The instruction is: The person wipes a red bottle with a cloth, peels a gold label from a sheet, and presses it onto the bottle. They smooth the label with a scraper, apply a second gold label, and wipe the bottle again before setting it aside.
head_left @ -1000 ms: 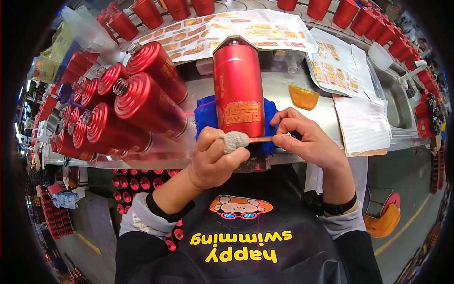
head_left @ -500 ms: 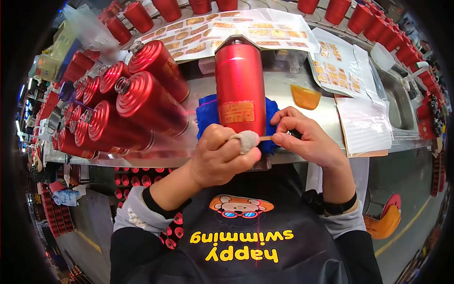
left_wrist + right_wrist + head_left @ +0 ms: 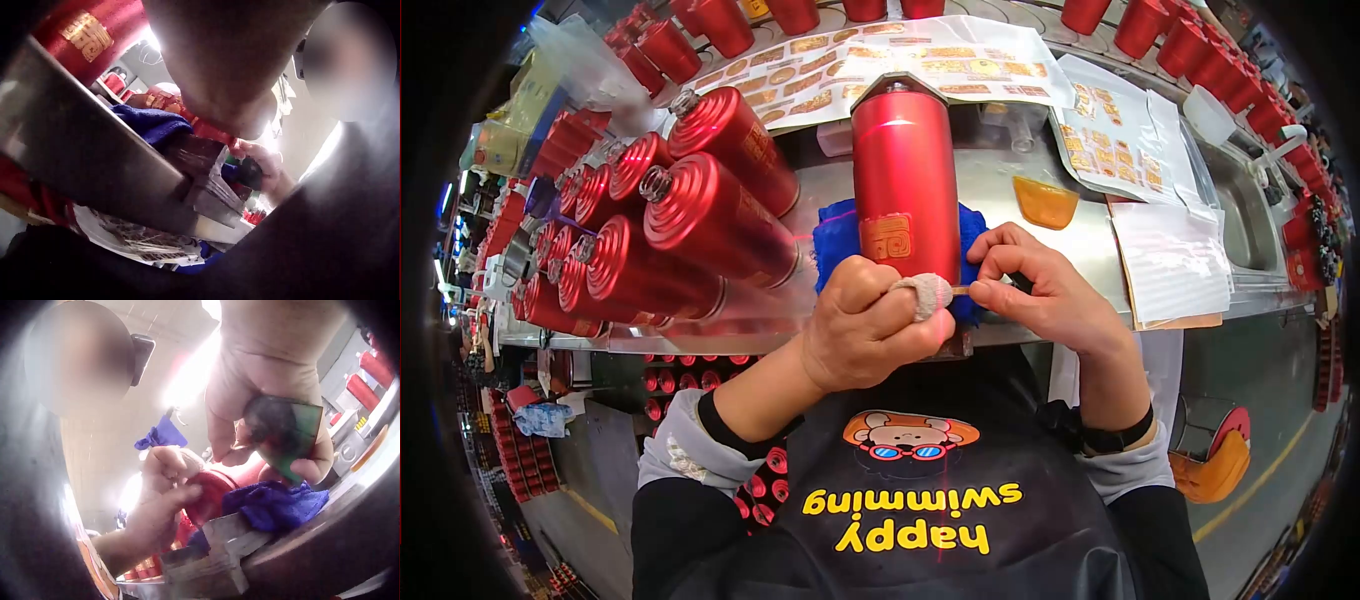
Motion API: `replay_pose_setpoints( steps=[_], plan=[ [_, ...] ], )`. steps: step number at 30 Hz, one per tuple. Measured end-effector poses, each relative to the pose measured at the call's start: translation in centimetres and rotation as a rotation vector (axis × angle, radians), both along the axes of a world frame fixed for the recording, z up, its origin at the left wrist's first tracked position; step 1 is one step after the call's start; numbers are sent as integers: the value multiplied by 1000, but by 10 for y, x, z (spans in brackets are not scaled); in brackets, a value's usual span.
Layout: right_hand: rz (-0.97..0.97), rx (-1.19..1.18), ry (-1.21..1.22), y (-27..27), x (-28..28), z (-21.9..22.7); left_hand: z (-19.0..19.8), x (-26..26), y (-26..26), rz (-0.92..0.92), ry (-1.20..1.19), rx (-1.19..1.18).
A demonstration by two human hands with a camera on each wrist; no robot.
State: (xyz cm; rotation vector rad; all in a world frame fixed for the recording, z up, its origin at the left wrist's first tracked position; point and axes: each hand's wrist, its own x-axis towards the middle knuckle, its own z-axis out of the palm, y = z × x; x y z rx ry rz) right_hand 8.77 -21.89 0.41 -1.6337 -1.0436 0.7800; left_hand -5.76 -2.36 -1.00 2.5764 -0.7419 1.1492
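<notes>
Lying on its side on a blue cloth [image 3: 837, 245] at the near edge of the steel desk [image 3: 1000, 190], the red bottle [image 3: 905, 180] points its capped top away from the person, its base toward the chest. The left hand [image 3: 865, 325] is curled round the bottle's near end, with a grey fabric cot [image 3: 927, 293] on the thumb pressed against the red surface just below a gold label [image 3: 887, 238]. The right hand [image 3: 1040, 295] is clenched just beside it on the bottle's right, pinching a thin strip [image 3: 958, 290] whose tip meets the covered thumb; in the right wrist view the same hand [image 3: 269, 394] also holds a small dark green square card [image 3: 287, 437] against its fingers, above the cloth [image 3: 275, 506] and the bottle's red base [image 3: 209, 497]. The left wrist view is mostly blocked by the hand itself, showing only a piece of red bottle with gold print [image 3: 87, 34] and the desk edge [image 3: 94, 162]. To the left on the desk, a stack of red bottles [image 3: 660, 230] lies on its side, necks toward the person. Behind the held bottle, sheets of gold decals [image 3: 880, 65] are spread out, with more decal sheets [image 3: 1115, 140] to the right and an orange scraper [image 3: 1043, 202] near them. Rows of red cups [image 3: 1190, 45] line the far edge.
</notes>
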Motion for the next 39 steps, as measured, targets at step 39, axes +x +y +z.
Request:
replay_pose_setpoints(
  steps=[39],
  plan=[
    [-43, -19, -130, 6, -8, 0, 5, 1, -6, 62, 35, 71]
  ],
)
